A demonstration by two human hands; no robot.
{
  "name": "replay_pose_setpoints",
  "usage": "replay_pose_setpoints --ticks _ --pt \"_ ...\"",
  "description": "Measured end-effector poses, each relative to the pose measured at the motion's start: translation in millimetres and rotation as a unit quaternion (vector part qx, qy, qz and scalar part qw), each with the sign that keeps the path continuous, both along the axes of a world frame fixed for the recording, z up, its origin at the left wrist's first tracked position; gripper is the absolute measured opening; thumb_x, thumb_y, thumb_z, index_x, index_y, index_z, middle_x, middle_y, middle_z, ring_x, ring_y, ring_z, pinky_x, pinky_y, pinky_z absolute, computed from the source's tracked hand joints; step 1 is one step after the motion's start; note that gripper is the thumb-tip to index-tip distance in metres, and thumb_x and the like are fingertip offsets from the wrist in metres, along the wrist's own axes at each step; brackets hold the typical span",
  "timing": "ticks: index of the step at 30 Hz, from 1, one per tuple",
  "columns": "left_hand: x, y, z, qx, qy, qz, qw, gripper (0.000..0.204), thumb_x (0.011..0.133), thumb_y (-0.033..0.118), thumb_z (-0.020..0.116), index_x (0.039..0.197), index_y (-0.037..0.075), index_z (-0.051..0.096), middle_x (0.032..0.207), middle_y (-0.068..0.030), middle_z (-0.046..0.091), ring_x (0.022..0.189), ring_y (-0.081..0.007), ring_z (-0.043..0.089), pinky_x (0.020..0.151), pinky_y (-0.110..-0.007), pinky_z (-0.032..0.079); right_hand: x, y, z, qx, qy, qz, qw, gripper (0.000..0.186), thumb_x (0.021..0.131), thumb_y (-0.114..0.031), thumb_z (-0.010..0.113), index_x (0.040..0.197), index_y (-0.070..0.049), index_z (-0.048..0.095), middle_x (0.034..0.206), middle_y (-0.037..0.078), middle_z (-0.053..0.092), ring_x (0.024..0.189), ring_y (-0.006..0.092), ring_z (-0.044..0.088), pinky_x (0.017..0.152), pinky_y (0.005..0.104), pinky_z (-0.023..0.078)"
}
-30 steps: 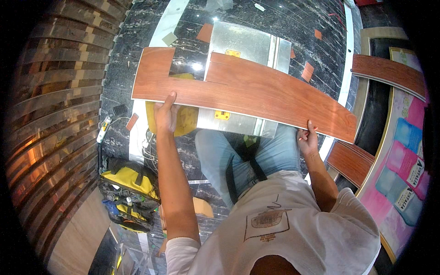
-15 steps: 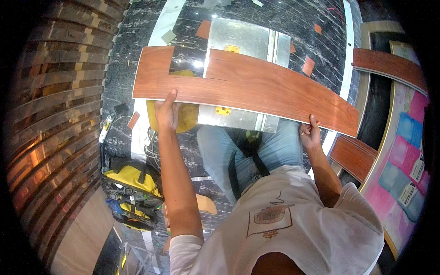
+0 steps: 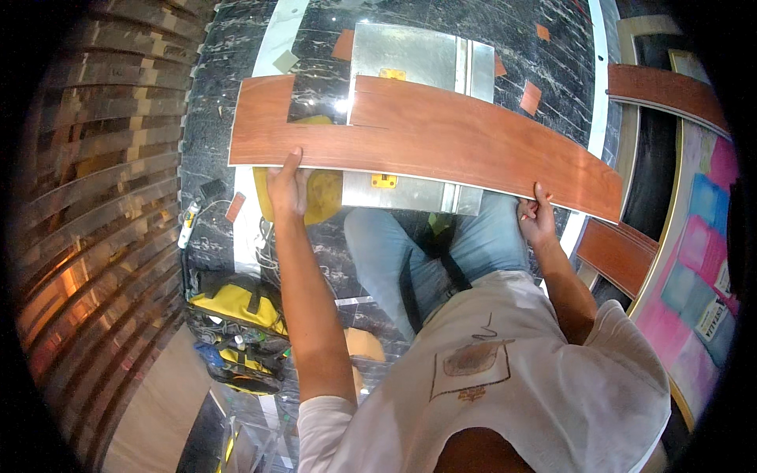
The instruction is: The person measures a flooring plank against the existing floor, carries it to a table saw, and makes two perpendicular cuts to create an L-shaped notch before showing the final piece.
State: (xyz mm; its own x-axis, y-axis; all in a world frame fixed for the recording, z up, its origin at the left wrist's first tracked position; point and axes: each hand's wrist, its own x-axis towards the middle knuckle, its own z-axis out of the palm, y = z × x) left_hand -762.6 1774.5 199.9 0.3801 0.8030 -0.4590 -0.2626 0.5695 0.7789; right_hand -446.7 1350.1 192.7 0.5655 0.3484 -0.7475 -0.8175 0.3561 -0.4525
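A long reddish-brown floor plank (image 3: 441,138) lies across my two hands, above my knees. It has a rectangular notch cut into its far edge near the left end. My left hand (image 3: 287,186) grips the near edge below the notch, thumb on top and fingers underneath. Toward the right end, my right hand (image 3: 538,214) holds the same edge, one digit over the top and the rest partly hidden below. Beneath the plank stands a metal tile cutter table (image 3: 410,55) with yellow fittings, partly covered. A yellow part (image 3: 323,193) of it shows beside my left hand.
Plank offcuts (image 3: 531,98) lie scattered on the dark marble floor (image 3: 229,94). A yellow and black tool bag (image 3: 236,303) sits at the left, near a white tube (image 3: 188,225) and a cord. More planks (image 3: 619,256) rest at the right, by a colourful panel (image 3: 686,276). Wooden slats (image 3: 102,158) line the left.
The view has shifted slightly. The plank's right end sits a little higher in the picture, and both hands keep the same hold on it.
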Motion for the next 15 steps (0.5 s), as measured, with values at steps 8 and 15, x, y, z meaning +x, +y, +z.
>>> replay_pose_setpoints --ticks 8,15 --pt "4 -1 6 0.005 0.004 0.002 1.000 0.050 0.093 0.007 0.068 0.137 -0.004 0.047 0.128 -0.0161 0.059 0.116 -0.0292 0.061 0.101 -0.048 0.052 -4 9 8 -0.025 -0.010 0.005 1.000 0.015 0.096 -0.023 0.070 0.103 -0.013 0.060 0.094 0.003 0.067 0.054 0.0082 0.041 0.044 0.0204 0.030" --pt "3 0 4 0.005 0.002 0.003 1.000 0.047 0.094 0.006 0.067 0.135 -0.005 0.047 0.127 -0.0164 0.059 0.117 -0.0298 0.061 0.101 -0.049 0.053 -2 3 2 0.002 -0.006 0.014 1.000 0.016 0.095 -0.019 0.071 0.084 -0.020 0.061 0.098 0.003 0.066 0.052 0.0079 0.038 0.041 0.0209 0.028"
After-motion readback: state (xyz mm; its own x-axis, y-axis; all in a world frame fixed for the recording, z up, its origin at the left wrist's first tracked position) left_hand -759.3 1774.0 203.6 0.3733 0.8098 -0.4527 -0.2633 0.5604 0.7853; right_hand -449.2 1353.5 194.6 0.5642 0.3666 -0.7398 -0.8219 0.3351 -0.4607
